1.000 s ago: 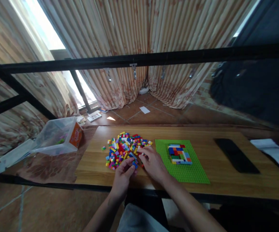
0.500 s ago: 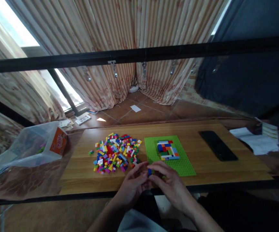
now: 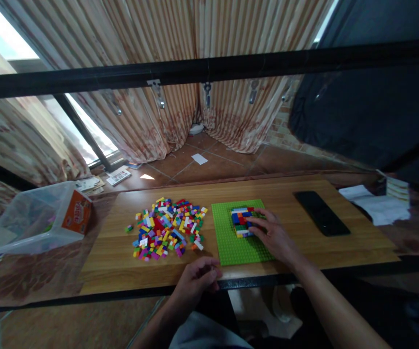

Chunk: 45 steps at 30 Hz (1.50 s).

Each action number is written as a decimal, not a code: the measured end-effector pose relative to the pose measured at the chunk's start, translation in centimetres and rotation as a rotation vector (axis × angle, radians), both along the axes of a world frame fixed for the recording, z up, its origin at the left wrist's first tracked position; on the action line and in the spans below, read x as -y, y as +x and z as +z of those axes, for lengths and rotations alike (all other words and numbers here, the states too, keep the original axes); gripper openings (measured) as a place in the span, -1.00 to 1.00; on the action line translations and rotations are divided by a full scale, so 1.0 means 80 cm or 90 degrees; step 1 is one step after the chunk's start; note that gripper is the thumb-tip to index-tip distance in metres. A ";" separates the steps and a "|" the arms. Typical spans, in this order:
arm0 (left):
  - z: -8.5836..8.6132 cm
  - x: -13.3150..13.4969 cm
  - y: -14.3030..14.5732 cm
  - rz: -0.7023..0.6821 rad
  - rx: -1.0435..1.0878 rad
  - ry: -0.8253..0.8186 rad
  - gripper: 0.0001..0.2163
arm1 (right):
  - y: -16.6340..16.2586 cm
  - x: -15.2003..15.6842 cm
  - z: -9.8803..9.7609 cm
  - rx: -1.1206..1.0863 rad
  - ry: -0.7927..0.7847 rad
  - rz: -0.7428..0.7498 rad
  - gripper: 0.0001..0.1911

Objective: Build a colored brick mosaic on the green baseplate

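Note:
A low, multicoloured structure of toy building bricks [image 3: 240, 218] stands on the green studded baseplate [image 3: 225, 237]. My right hand [image 3: 272, 235] reaches over its right side. The thumb and fingertips are closed on a toy brick at the structure, mostly hidden behind them. At the table's front edge, left of the baseplate's near corner, my left hand [image 3: 198, 276] is curled with thumb and fingers together. Whatever may be inside those fingers is hidden. Loose toy bricks [image 3: 169, 225] in many colours lie in a spread pile left of the baseplate.
A black phone-like slab [image 3: 321, 213] lies on the wooden table [image 3: 111, 242], to the right. Beyond the table's left end stands a clear plastic box [image 3: 38, 218] with an orange label. White papers [image 3: 374, 203] lie past the right end. A black bar [image 3: 180, 70] crosses behind the table.
My hands have parted. The right moved forward and right from the table edge onto the brick structure, away from where a blue brick showed between both hands. The left stayed near the edge.

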State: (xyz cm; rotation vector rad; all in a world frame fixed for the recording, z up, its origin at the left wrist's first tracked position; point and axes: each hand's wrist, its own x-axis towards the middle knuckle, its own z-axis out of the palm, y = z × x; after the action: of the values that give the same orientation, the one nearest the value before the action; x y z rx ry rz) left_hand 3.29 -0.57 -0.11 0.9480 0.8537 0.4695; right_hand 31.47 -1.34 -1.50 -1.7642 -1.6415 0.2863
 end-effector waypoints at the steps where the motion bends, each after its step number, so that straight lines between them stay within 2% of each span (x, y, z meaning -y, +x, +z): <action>1: -0.001 0.000 0.000 0.000 -0.002 -0.002 -0.60 | -0.001 0.001 -0.001 -0.001 0.000 0.002 -0.73; 15: 0.010 0.001 0.001 -0.008 -0.012 0.013 -0.66 | -0.004 -0.004 -0.007 -0.038 -0.009 -0.002 -0.72; 27: 0.000 0.002 0.001 -0.018 0.009 0.040 -0.68 | -0.005 -0.003 -0.019 -0.098 -0.006 -0.053 -0.70; 34: 0.005 0.003 0.002 -0.007 0.001 0.043 -0.70 | 0.002 -0.003 -0.014 -0.149 -0.012 -0.050 -0.63; 39: 0.006 0.003 0.003 -0.009 -0.003 0.033 -0.68 | -0.001 -0.011 -0.013 -0.198 0.015 -0.131 -0.60; 45: 0.005 0.003 0.003 -0.015 -0.006 0.046 -0.69 | -0.019 -0.019 -0.017 -0.100 0.018 -0.208 -0.49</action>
State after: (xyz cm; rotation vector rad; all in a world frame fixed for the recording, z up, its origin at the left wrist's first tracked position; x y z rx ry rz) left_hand 3.57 -0.80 0.28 1.0269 0.8386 0.4789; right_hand 29.97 0.17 -2.84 -1.9015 -1.2197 0.2416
